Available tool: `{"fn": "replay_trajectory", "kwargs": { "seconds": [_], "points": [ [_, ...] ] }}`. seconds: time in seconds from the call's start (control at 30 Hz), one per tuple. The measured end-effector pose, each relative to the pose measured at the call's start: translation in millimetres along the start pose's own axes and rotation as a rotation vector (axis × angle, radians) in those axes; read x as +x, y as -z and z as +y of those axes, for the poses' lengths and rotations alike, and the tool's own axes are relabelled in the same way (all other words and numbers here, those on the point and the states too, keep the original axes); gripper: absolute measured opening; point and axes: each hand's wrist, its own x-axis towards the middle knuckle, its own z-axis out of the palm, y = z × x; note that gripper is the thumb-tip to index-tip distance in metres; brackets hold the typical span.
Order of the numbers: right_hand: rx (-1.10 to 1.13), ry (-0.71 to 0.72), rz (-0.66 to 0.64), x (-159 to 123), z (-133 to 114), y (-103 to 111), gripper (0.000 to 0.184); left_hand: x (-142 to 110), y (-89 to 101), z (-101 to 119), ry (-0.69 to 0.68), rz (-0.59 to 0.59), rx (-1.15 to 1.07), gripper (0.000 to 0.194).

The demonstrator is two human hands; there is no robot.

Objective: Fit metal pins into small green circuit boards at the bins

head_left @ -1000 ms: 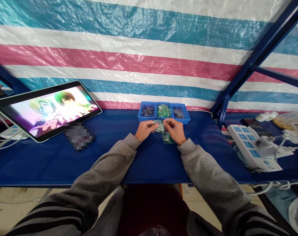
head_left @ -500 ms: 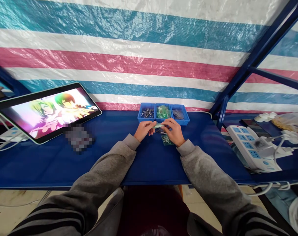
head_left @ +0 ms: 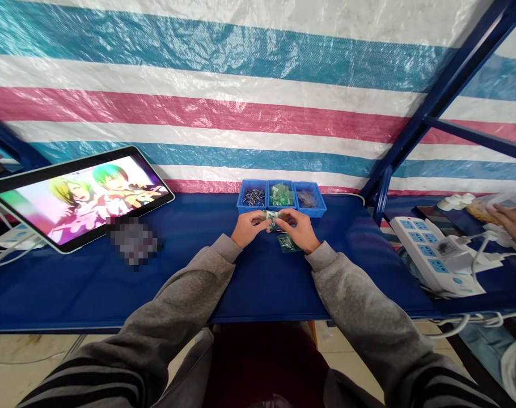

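Both of my hands are over the blue table, pinching a small green-and-clear plastic bag (head_left: 272, 216) between them. My left hand (head_left: 248, 227) grips its left end with thumb and fingers, and my right hand (head_left: 301, 229) grips the right end. What the bag contains is too small to make out. Below it, partly covered by my right hand, another green packet (head_left: 287, 243) with small metal pieces lies on the table. Just beyond my hands stands a blue bin (head_left: 300, 213) in three sections: metal pins or screws (head_left: 253, 196) left, green bags (head_left: 282, 194) centre, greyish clear bags (head_left: 307, 198) right.
At the left, a tablet (head_left: 81, 195) leans tilted, with a blurred item (head_left: 134, 241) beside it. A white power strip (head_left: 432, 255) with plugs and cables lies at the right. Another person's hand (head_left: 513, 222) reaches in at the far right. Blue frame bars (head_left: 428, 107) rise behind.
The small bag has turned in my fingers, showing more of its face, and my hands have come slightly closer together. Another person's hand has appeared at the far right.
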Motion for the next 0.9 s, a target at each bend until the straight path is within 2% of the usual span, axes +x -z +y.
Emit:
{"fn": "replay_trajectory", "kwargs": {
  "seconds": [0.27, 0.37, 0.5, 0.6, 0.63, 0.73, 0.8, 0.9],
  "points": [
    [0.084, -0.036, -0.018, -0.3, 3.0, -0.6, 0.032, -0.2, -1.3, 3.7, 0.054, 0.036, -0.028, 0.036],
    [0.057, 0.016, -0.016, -0.9, 0.4, 2.1, 0.035, 0.1, 0.5, 5.4, 0.062, 0.006, -0.036, 0.039],
    [-0.070, 0.110, -0.022, -1.0, -1.4, 4.2, 0.029, -0.1, 2.2, 4.2, 0.089, -0.015, -0.131, 0.038],
    [-0.093, 0.142, 0.007, -0.7, -0.4, 3.0, 0.022, 0.2, 1.4, 2.4, 0.128, -0.035, -0.206, 0.062],
    [-0.092, 0.141, 0.015, -0.6, -0.2, 2.4, 0.020, 0.6, 1.0, 2.0, 0.133, -0.037, -0.202, 0.065],
    [-0.114, 0.082, 0.029, -0.2, -1.2, 1.2, 0.019, 2.6, 0.5, 0.5, 0.085, 0.021, -0.102, 0.053],
    [-0.125, 0.048, 0.038, -0.2, -2.1, 0.8, 0.020, 3.5, 0.6, -0.5, 0.026, 0.061, -0.035, 0.055],
    [-0.072, 0.040, 0.065, -0.5, -2.0, 0.3, 0.021, 2.9, 0.0, -1.0, -0.001, 0.024, -0.022, 0.048]
  ]
}}
